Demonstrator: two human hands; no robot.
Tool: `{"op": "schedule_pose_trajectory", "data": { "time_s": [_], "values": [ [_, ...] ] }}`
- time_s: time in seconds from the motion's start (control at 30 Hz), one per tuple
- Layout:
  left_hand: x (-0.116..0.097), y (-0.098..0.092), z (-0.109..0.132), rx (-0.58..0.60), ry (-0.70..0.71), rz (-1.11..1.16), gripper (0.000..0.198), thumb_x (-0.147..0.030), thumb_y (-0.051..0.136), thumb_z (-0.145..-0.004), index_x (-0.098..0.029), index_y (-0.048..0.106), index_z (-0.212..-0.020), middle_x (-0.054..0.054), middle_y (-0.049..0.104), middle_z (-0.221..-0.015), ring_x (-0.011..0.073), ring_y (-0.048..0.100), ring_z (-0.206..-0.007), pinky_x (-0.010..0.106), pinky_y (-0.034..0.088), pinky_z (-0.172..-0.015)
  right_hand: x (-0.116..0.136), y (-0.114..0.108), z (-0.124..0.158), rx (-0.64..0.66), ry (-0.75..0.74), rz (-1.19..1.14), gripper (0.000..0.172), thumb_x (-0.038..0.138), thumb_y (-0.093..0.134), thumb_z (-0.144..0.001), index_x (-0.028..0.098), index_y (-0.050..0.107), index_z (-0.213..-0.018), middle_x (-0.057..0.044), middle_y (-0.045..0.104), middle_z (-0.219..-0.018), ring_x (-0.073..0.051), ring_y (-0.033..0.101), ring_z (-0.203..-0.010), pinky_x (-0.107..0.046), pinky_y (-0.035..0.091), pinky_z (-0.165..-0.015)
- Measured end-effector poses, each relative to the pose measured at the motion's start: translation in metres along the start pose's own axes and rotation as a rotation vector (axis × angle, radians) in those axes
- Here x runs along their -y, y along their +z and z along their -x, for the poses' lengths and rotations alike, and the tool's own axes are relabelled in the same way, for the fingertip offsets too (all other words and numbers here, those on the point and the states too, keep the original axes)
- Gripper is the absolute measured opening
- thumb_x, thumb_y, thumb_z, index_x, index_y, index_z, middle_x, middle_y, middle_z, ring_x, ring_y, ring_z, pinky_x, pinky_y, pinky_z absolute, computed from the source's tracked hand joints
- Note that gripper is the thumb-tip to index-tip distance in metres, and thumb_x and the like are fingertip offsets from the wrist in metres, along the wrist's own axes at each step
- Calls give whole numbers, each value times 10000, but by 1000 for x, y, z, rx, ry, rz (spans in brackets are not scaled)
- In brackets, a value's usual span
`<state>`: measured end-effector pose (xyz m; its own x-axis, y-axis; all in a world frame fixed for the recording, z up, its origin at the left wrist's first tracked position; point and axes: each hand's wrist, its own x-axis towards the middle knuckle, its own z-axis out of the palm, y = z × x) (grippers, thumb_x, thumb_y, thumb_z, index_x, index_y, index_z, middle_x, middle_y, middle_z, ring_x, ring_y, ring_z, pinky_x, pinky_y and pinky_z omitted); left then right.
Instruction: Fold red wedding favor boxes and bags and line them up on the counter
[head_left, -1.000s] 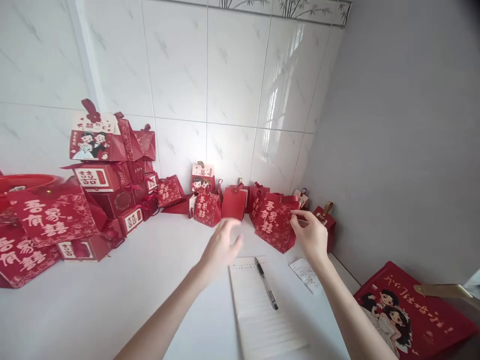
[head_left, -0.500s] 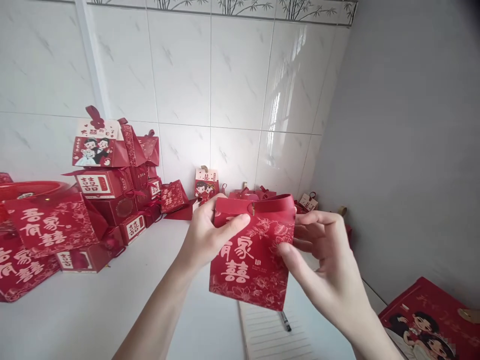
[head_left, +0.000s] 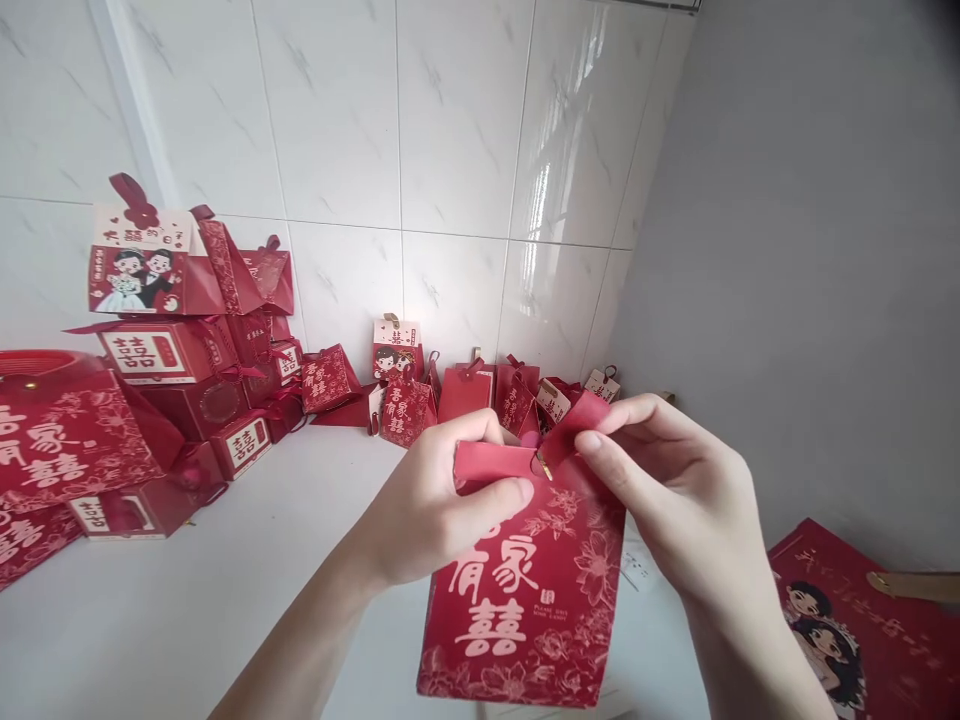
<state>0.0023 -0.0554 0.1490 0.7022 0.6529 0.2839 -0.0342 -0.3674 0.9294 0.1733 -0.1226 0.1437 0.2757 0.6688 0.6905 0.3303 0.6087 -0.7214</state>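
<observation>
A red paper candy box (head_left: pixel 525 610) with pale lettering and flower prints hangs in front of me, its printed face towards me. My left hand (head_left: pixel 450 500) grips its top left corner, thumb on the front and fingers behind. My right hand (head_left: pixel 667 480) pinches a red strap (head_left: pixel 571 438) at the top between thumb and forefinger, lifting it at a slant. Between the two hands a small gold fastener (head_left: pixel 546 467) shows at the strap's lower end. The back of the box is hidden.
Stacked red gift boxes (head_left: pixel 157 350) stand on the left of the white table (head_left: pixel 247 610), with more small boxes (head_left: pixel 465 390) along the tiled wall. A large red bag (head_left: pixel 862 620) with cartoon figures is at the lower right. Paper lies partly hidden under the held box.
The box has come lower and looks larger. My right hand has moved from the box's right side to the strap, pulling it up out of its loop shape. The view has tilted down.
</observation>
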Motion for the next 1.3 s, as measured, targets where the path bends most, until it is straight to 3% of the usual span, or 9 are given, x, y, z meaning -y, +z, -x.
{"op": "schedule_pose_trajectory", "data": {
  "time_s": [0.13,0.23,0.3,0.47,0.67,0.87,1.0,1.17,1.3],
  "values": [
    [0,4,-1,4,74,-142,150,-309,581,-830,-232,475,-904,-43,533,-698,89,501,-558,206,407,-495,-3,6,-1,-57,-76,16,78,211,690,-789,204,619,-758,10,641,-702,-105,616,-603,-159,518,-526],
    [5,12,-4,-136,250,-230,321,-314,649,-794,-259,464,-1051,6,623,-974,146,622,-868,231,514,-693,-4,10,-1,-134,-146,60,81,161,681,-780,203,624,-743,21,629,-672,-90,596,-562,-152,506,-499],
    [8,18,-5,-223,357,-232,405,-263,659,-792,-272,411,-1112,2,638,-1023,149,626,-970,232,527,-779,-4,11,0,-182,-181,81,88,129,674,-776,204,629,-763,27,621,-668,-86,587,-556,-152,503,-494],
    [5,24,-2,-250,583,-387,188,-111,579,-828,-242,538,-957,-40,642,-939,86,633,-871,168,512,-789,-3,12,1,-181,-246,88,104,107,660,-789,206,631,-772,29,619,-690,-86,576,-567,-166,489,-490],
    [-5,14,4,-138,474,-415,225,-57,555,-814,-226,673,-903,-23,653,-980,84,632,-890,144,505,-806,-8,15,2,-119,-356,81,105,110,612,-842,208,630,-811,19,593,-715,-112,555,-632,-222,467,-535],
    [-13,4,10,-380,462,-532,201,-110,619,-770,-257,711,-872,-40,663,-889,88,638,-821,147,526,-770,-10,11,4,119,-380,122,155,225,468,-944,197,621,-945,-48,609,-994,-187,571,-964,-320,481,-807],
    [-16,2,16,-472,458,-555,206,-137,617,-774,-259,722,-904,-29,672,-918,104,644,-822,158,544,-748,-7,13,6,214,-277,176,108,196,564,-891,211,590,-995,-12,625,-940,-141,598,-809,-244,493,-693],
    [-16,-3,20,-281,443,-540,297,-161,559,-818,-249,684,-1072,25,665,-1036,169,642,-929,227,569,-752,-4,13,7,207,-275,272,46,205,547,-894,210,586,-916,-7,625,-865,-135,584,-717,-235,476,-607],
    [-16,-4,22,-300,459,-602,250,-149,554,-835,-277,708,-984,6,653,-972,133,640,-855,184,556,-706,-1,13,9,215,-383,356,52,177,531,-883,197,578,-893,-5,588,-771,-129,541,-635,-246,459,-560]
  ]
}}
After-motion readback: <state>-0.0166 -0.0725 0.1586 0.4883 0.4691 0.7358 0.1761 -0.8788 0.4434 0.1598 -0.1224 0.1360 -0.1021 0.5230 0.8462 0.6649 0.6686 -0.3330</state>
